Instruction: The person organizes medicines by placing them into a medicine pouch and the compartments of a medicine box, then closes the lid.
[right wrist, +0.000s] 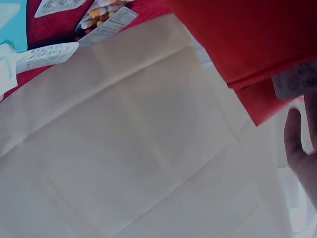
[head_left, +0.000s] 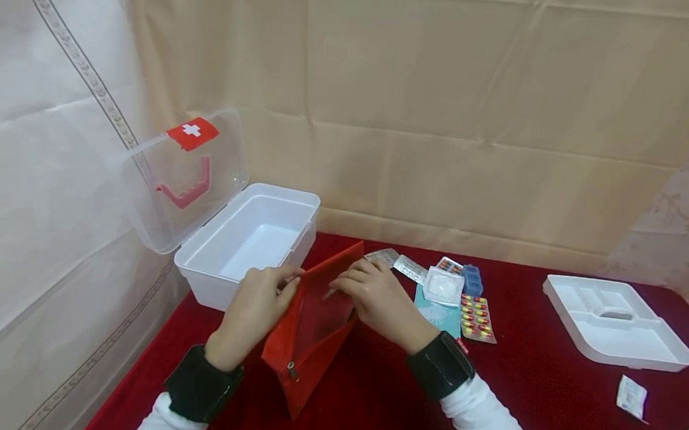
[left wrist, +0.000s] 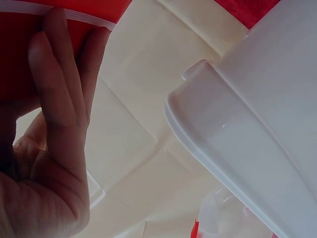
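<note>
A red zippered pouch (head_left: 311,370) hangs over the table with its mouth spread wide and its zip pull at the near end. My left hand (head_left: 257,306) pinches its left edge between thumb and fingers; in the left wrist view the fingers (left wrist: 64,84) lie against the red fabric. Over the pouch's right side, my right hand (head_left: 381,303) reaches in at the mouth, fingertips bent downward. It pinches a silver blister pack (right wrist: 290,84), which the right wrist view shows partly inside the opening; the pouch hides the rest.
Left of the pouch stands a white box (head_left: 217,285) with its clear lid (head_left: 227,158) raised. Right of my hands lie capsule blister packs (head_left: 478,319), a blue pill case (head_left: 472,280) and a teal packet (head_left: 436,317). A white divided tray (head_left: 632,342) is farther right, near a small white packet (head_left: 631,397).
</note>
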Motion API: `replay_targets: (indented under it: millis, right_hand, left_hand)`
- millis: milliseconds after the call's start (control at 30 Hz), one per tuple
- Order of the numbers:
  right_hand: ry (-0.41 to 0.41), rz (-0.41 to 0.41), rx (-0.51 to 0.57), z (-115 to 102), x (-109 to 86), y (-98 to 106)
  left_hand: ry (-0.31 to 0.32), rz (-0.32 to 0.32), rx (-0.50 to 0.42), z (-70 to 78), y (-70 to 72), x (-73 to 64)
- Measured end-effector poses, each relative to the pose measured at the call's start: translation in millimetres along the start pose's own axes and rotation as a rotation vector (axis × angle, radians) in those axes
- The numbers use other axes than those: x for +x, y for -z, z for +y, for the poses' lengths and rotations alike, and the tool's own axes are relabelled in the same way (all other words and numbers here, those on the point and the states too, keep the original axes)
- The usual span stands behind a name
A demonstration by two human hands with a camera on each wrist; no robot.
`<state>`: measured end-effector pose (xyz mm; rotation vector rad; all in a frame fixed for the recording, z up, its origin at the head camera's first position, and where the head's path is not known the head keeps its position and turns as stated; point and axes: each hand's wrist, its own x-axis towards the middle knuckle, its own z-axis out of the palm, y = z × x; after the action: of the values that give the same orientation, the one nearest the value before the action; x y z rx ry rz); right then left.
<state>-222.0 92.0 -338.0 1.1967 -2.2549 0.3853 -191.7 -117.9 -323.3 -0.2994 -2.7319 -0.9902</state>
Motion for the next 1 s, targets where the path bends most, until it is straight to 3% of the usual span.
replay_targets:
  millis: [233, 400, 600, 1000]
  right_hand:
    - [-0.012, -0.225, 0.011, 4.4, 6.0, -7.7]
    - [-0.035, -0.340, -0.015, 6.3, 10.4, -8.9]
    - [-0.041, -0.396, -0.069, 8.6, 10.1, -11.4]
    - [-0.091, -0.469, -0.040, 10.0, 8.9, -16.0]
  left_hand:
    - [0.037, -0.018, -0.024, 1.6, 1.1, -1.0]
    - [0.017, -0.009, -0.005, 1.1, 0.7, -0.6]
    - [-0.003, 0.006, 0.010, 0.9, 0.1, -1.1]
    - [-0.010, 0.009, -0.004, 0.8, -0.2, -1.0]
